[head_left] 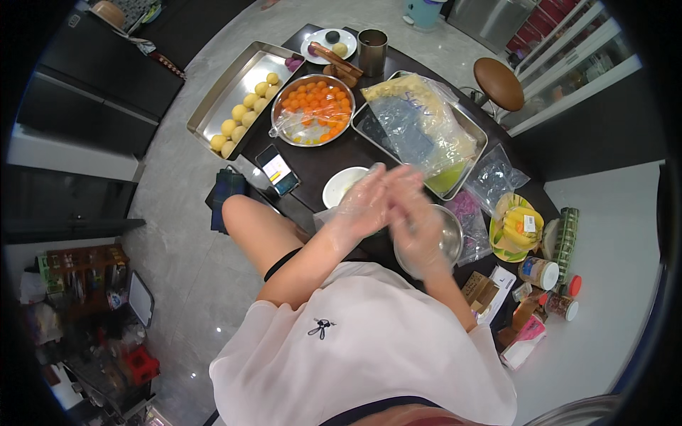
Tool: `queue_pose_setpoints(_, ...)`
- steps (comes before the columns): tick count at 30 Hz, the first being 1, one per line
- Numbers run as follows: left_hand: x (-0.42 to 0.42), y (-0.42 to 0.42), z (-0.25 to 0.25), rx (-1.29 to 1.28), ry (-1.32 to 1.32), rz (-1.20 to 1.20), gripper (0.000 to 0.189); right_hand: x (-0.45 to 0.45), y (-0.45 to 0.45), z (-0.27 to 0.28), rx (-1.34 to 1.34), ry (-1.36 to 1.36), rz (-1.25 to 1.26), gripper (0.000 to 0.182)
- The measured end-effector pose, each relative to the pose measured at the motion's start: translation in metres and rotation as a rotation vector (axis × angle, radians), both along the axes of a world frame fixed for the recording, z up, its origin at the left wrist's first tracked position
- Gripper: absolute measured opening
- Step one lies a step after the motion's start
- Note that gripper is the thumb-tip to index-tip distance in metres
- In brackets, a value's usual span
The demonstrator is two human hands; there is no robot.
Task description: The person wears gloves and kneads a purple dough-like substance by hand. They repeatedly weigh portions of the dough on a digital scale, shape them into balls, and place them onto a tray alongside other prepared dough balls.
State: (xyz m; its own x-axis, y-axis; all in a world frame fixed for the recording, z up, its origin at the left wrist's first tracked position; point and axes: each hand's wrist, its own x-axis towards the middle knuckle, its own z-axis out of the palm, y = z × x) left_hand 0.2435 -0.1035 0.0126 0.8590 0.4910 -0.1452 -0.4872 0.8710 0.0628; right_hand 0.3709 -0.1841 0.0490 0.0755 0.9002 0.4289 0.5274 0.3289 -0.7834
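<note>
My left hand (367,205) wears a clear plastic glove and is raised over the near side of the dark table. Against it, palm towards palm, is my right hand (418,223), blurred by motion. Whether something lies between the palms is hidden. Behind my left hand is a white bowl (337,187), partly covered by it. Below my right hand sits a stainless steel bowl (452,234). Farther off, a round metal tray (274,114) holds many orange balls (314,98), partly under clear plastic film. A rectangular metal tray (240,74) carries yellow balls (238,112) in two rows.
A smartphone (277,170) lies left of the white bowl. Plastic bags (426,122) cover another metal tray (479,139) at right. Beyond stand a metal cup (372,53) and a white plate (318,38) with balls. Bananas (519,226), jars (538,272) and boxes (479,293) crowd the right side.
</note>
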Motion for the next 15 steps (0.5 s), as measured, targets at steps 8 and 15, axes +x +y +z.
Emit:
queue_pose_setpoints(8,-0.006,0.019,-0.005,0.047,0.131,0.023,0.063,-0.006,0.031,-0.024,0.071,-0.093,0.041,0.038)
queue_pose_setpoints(15,-0.023,0.038,-0.036,-0.134,-0.202,0.127,0.044,-0.012,0.085,-0.026,0.019,-0.139,0.084,0.040)
